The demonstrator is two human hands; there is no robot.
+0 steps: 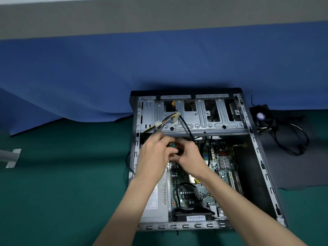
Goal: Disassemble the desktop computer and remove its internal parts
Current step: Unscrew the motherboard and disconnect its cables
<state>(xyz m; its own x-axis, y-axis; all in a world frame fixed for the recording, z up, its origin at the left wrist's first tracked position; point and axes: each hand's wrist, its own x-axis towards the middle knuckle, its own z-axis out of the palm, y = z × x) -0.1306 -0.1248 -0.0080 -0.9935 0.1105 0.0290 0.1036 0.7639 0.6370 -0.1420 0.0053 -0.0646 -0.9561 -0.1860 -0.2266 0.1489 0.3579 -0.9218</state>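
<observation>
Status: the computer case (195,226) lies on its side on the green desk (62,183), side cover off, inside facing us.

Done, as far as we can see:
- 1 fan (262,116) is out, sitting with its cable on a dark grey panel (287,166) right of the case.
- The drive cage (200,118) bays look empty.
- The yellow and black power cables (165,123) hang loose over the cage, plugs free.

Left to do:
- The motherboard (223,162) is still mounted.
- The power supply (156,201) is still in along the left wall.
- A black fan unit (191,213) is still at the near end.

Right now both hands meet at the upper left of the interior. The right hand (190,155) has its fingers clamped on what looks like a screwdriver (174,147) with a green and black handle. The left hand (154,153) has its fingers curled against the same handle, but it's blurred, so we cannot tell if it really grips.

We'd put this at roughly mid-task, likely working a screw near the power supply.
</observation>
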